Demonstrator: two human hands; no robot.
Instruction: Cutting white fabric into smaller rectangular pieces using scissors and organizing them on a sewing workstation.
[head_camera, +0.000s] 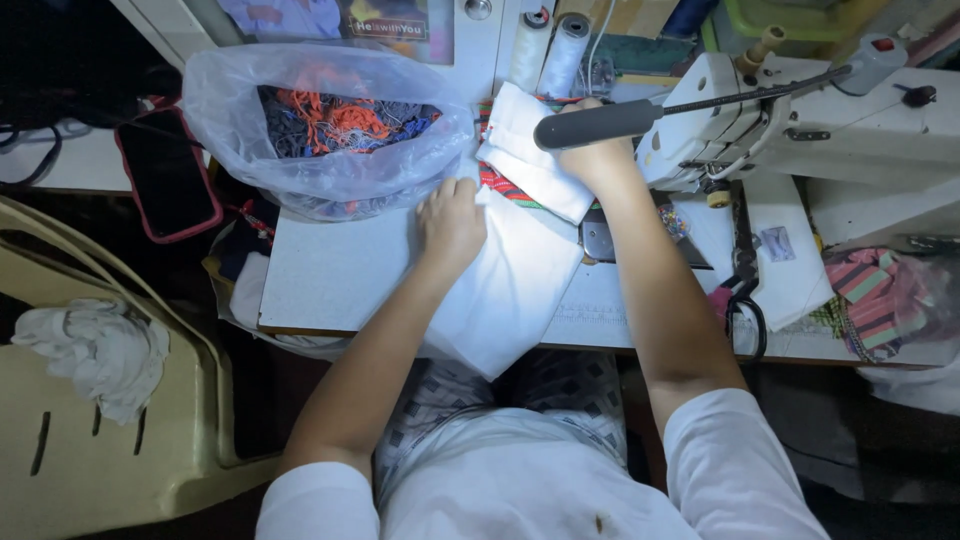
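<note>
The scene is carried by a pale tabletop (330, 280), and everything else can be placed from the white cloth (510, 290) spread across its middle and hanging over the near edge. To the right of the cloth a white sewing machine (800, 120) is seen, with a grey lamp arm (600, 122) reaching out over the cloth's far end. To the left of the cloth a clear plastic bag (320, 130) is set — it is filled with orange and grey thread scraps. Further left of the cloth, off the tabletop, a cream plastic chair (100, 420) is seen with a white rag (95, 350) on its seat. The left hand (450, 225) is laid on the cloth with fingers curled, pressing it down. The right hand (590, 160) is placed on the cloth's folded far end by the machine; whether that fold is gripped cannot be told. Black scissors (745, 290) lie right of the cloth.
</note>
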